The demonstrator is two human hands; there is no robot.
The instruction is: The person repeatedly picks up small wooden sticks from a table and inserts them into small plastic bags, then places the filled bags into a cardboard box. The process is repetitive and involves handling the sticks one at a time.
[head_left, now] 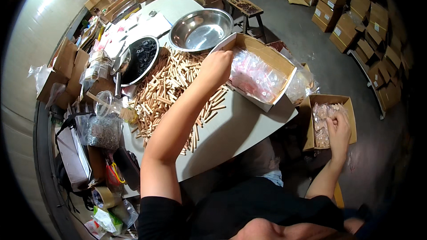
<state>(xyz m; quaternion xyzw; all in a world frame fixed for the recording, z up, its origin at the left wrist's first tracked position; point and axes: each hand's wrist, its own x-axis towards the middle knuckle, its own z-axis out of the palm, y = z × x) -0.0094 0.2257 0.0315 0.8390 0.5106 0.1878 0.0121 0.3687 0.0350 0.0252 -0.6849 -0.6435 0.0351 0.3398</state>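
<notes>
My left hand [217, 68] is closed beside the near-left wall of an open cardboard box [291, 80] on the table. That box holds many clear plastic bags [260, 73] with reddish marks. The fingertips are turned away, so what the hand grips, if anything, is hidden. Over a lower cardboard box [352, 122] at the right, my right hand [340, 132] has its fingers bent together. Inside that box lie small clear bags [321, 126] with light-brown contents. Whatever is between those fingers is too small to make out.
A pile of short wooden sticks [175, 73] covers the table's middle. Behind it stand a shiny metal basin [175, 33] and a bowl of black pieces [144, 58]. A wooden stool [244, 5] is beyond the table; stacked cartons [344, 31] line the right. Bags and tape [106, 197] crowd the left.
</notes>
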